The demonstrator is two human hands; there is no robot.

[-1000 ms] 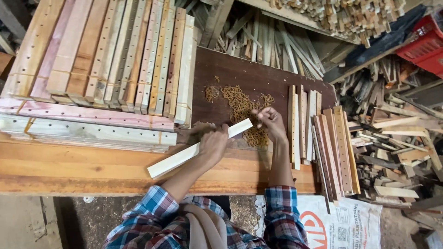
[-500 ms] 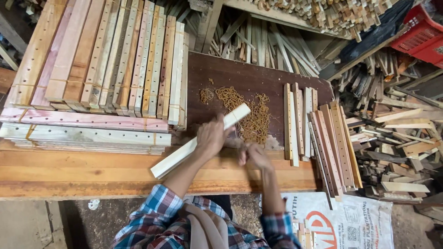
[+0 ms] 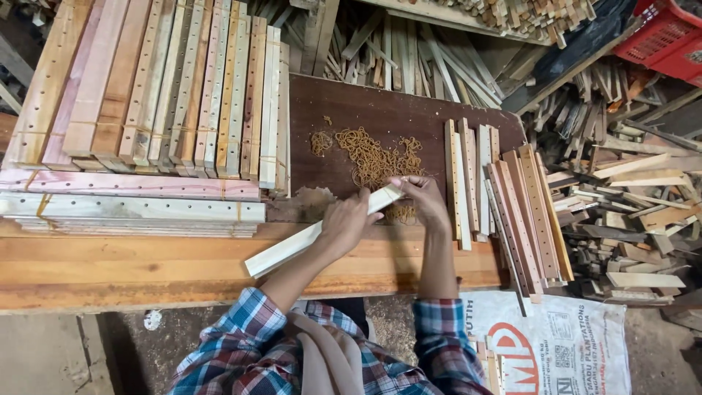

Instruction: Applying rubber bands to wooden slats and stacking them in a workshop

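My left hand [image 3: 348, 222] grips the middle of a bundle of pale wooden slats [image 3: 285, 251], which lies slanted over the front of the workbench [image 3: 146, 267]. The right hand [image 3: 420, 197] is at the bundle's far end, fingers closed around its tip, right beside a heap of tan rubber bands [image 3: 373, 157] on the dark board [image 3: 380, 110]. Whether a band is in those fingers cannot be made out. Loose drilled slats [image 3: 482, 183] lie just right of my right hand.
Tied bundles of drilled slats [image 3: 183, 88] fill the bench's left side, with two long bundles [image 3: 131, 197] across them in front. Wood offcuts [image 3: 629, 190] pile at the right. A red crate [image 3: 662, 44] stands top right. A white printed sack [image 3: 556, 344] lies on the floor.
My right hand came back from lower down on the bench to the far end of the bundle. The left hand kept hold of the bundle, which stayed slanted.
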